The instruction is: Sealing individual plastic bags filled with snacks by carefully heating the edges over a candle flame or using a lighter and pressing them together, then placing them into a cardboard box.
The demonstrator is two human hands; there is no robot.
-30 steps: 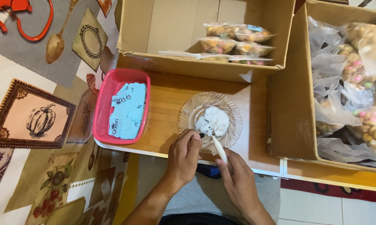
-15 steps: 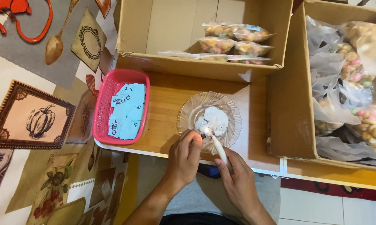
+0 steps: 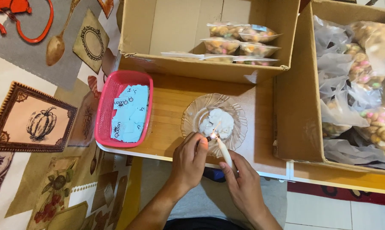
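Wooden table (image 3: 171, 110) near a patterned cloth (image 3: 34, 127) with pumpkin and spoon prints. On the wood: glass dish (image 3: 192, 117) holding a lump of white wax (image 3: 220, 121); pink basket (image 3: 105, 108) to its left with light blue paper slips (image 3: 130, 113) inside.

Right hand (image 3: 243, 185): fingers closed round the lower end of a white candle (image 3: 224, 153), held tilted, wick end up toward the dish rim. Left hand (image 3: 191, 159): fingers pinched on a small lighter, mostly hidden (only its tip shows), with a small flame (image 3: 213, 136) at the candle's wick. Flame sits just over the dish's near edge. The hands are close together, apart from the wax.

Behind the dish: open cardboard box (image 3: 167, 64) with sealed snack packs (image 3: 239, 40) stacked at its right. Second box (image 3: 295, 115) at right, full of clear bags of coloured snacks (image 3: 371, 85).
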